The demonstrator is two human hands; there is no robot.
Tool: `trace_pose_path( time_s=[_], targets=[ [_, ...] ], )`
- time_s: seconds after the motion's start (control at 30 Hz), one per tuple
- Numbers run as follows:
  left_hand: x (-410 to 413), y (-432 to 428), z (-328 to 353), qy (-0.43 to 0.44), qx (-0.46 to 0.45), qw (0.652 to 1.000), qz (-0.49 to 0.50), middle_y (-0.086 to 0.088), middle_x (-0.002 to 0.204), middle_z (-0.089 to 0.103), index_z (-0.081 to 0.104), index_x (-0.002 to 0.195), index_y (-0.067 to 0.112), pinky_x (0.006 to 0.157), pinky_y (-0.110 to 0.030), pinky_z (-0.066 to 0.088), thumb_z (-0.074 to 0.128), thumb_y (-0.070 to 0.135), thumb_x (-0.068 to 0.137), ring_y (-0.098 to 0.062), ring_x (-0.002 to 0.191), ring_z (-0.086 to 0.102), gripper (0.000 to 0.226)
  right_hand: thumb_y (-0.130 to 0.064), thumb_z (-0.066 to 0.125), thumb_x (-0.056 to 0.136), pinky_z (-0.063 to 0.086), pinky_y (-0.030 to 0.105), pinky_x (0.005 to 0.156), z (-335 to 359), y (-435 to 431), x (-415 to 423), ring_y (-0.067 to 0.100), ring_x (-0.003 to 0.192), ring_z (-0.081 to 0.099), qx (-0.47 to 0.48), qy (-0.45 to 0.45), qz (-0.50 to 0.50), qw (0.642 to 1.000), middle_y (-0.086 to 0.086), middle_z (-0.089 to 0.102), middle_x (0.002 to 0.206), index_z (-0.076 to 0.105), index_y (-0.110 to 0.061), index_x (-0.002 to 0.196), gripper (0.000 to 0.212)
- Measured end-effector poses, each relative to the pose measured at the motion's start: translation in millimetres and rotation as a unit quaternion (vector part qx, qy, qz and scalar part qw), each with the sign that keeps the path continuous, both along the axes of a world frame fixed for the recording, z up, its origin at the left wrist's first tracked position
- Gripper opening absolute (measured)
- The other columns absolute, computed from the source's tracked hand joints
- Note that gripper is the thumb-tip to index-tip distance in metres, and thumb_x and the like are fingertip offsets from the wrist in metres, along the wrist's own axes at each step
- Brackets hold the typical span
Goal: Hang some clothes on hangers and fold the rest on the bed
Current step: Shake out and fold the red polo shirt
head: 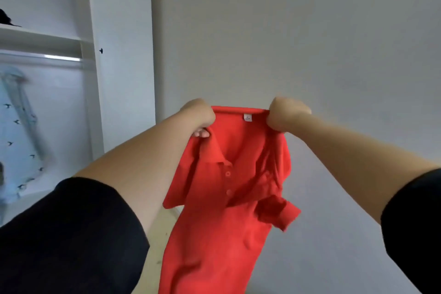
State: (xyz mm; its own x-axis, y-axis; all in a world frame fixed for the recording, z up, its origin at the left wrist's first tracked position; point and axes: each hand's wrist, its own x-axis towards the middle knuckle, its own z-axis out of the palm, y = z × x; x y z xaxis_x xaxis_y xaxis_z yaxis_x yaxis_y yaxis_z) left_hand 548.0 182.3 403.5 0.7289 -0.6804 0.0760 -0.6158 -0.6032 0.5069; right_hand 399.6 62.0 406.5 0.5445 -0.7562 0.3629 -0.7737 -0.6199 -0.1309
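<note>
A red polo shirt (222, 198) hangs in the air in front of me, collar up and buttons facing me, with a small white label at the neck. My left hand (199, 116) grips the left end of the collar, and my right hand (285, 114) grips the right end. The shirt's body droops down to the bottom of the view, one sleeve bunched at the right. No hanger shows in the shirt. The bed is out of view.
An open white wardrobe (119, 55) stands at the left with a shelf and a metal rail (47, 58). A light blue patterned garment (19, 131) hangs under the rail. Something dark lies on the shelf (7, 19). A plain wall fills the right.
</note>
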Motion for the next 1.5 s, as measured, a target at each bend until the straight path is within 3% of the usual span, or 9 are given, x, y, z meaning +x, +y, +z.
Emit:
trace_pose_path(
  time_s=[0.13,0.27,0.47,0.57,0.7,0.8,0.93,1.3,1.5],
  targets=[
    [0.6,6.2,-9.8,0.134,-0.025,0.991,-0.011,-0.002,0.035,0.053,0.047,0.078,0.006,0.028,-0.012,0.034,0.021,0.006,0.097,-0.006,0.025,0.048,0.032,-0.003,0.025,0.09,0.026,0.011,0.034,-0.4,-2.6,-5.8,0.015,0.028,0.033,0.224,-0.016,0.012,0.974,0.004,0.043,0.03,0.04,-0.006,0.068,0.026],
    [-1.7,3.4,-15.9,0.281,-0.17,0.944,-0.016,-0.018,0.066,0.062,0.051,0.109,-0.005,0.038,-0.02,0.051,0.032,0.002,0.097,-0.017,0.034,0.059,0.024,-0.004,0.029,0.092,0.036,0.014,0.033,-3.3,-2.5,-12.6,0.015,0.026,0.045,0.333,-0.112,0.037,0.935,0.007,0.051,0.035,0.044,-0.003,0.074,0.024],
    [-5.7,6.5,-20.1,0.418,-0.185,0.88,-0.128,-0.025,0.112,0.061,0.054,0.112,-0.004,0.08,-0.032,0.055,0.049,-0.009,0.092,-0.035,0.109,0.062,0.021,-0.012,0.054,0.094,0.059,0.033,0.069,-8.6,-11.0,-26.9,0.022,0.074,0.071,0.503,-0.212,0.17,0.821,0.018,0.071,0.082,0.061,-0.003,0.095,0.011],
    [-2.8,5.6,-33.4,0.339,-0.184,0.914,-0.128,-0.026,0.125,0.057,0.043,0.127,-0.011,0.082,-0.028,0.055,0.053,-0.02,0.085,-0.032,0.107,0.063,0.044,0.004,0.061,0.087,0.058,0.032,0.073,-20.0,-19.9,-38.1,0.018,0.075,0.068,0.437,-0.169,0.157,0.869,0.019,0.068,0.097,0.063,0.004,0.09,0.004],
    [-6.9,-2.5,-39.0,0.043,-0.113,0.989,-0.087,-0.02,0.105,0.069,0.058,0.12,-0.002,0.08,-0.032,0.053,0.071,0.019,0.086,-0.026,0.086,0.066,0.042,-0.015,0.07,0.085,0.051,0.028,0.056,-30.7,-26.0,-38.9,0.017,0.05,0.062,0.161,-0.125,0.045,0.978,0.006,0.066,0.058,0.065,-0.002,0.076,0.017],
    [-8.0,-9.6,-30.9,-0.263,-0.233,0.936,-0.031,-0.015,0.108,0.063,0.069,0.099,0.004,0.088,-0.035,0.042,0.071,0.035,0.083,-0.032,0.108,0.054,0.034,-0.02,0.068,0.08,0.034,0.029,0.058,-35.0,-30.5,-39.0,0.025,0.066,0.054,-0.035,-0.339,0.06,0.938,0.012,0.056,0.066,0.062,-0.01,0.066,0.019],
    [-9.8,-16.2,-50.1,-0.248,-0.197,0.941,-0.117,-0.017,0.103,0.065,0.058,0.086,0.014,0.074,-0.034,0.039,0.062,0.022,0.089,-0.035,0.1,0.059,0.009,-0.012,0.061,0.086,0.038,0.029,0.063,-64.9,-45.7,-40.4,0.028,0.08,0.062,0.073,-0.227,0.057,0.97,0.021,0.065,0.083,0.069,0.0,0.083,0.015],
    [-83.7,-52.1,-31.9,-0.093,-0.375,0.919,-0.074,-0.012,0.102,0.068,0.039,0.081,0.013,0.067,-0.028,0.04,0.041,-0.005,0.086,-0.032,0.093,0.062,0.019,-0.012,0.047,0.095,0.034,0.03,0.07,-31.3,-39.3,-101.1,0.038,0.104,0.058,0.0,-0.441,-0.008,0.897,0.021,0.065,0.109,0.06,-0.004,0.102,0.017],
    [-155.2,-33.3,15.6,-0.307,-0.315,0.884,-0.155,-0.024,0.092,0.062,0.051,0.097,0.008,0.063,-0.036,0.032,0.049,0.019,0.095,-0.042,0.087,0.058,0.012,-0.031,0.041,0.098,0.032,0.036,0.069,2.9,-7.2,-212.6,0.041,0.099,0.058,-0.164,-0.392,-0.107,0.899,0.02,0.064,0.106,0.056,-0.007,0.103,0.029]
  ],
)
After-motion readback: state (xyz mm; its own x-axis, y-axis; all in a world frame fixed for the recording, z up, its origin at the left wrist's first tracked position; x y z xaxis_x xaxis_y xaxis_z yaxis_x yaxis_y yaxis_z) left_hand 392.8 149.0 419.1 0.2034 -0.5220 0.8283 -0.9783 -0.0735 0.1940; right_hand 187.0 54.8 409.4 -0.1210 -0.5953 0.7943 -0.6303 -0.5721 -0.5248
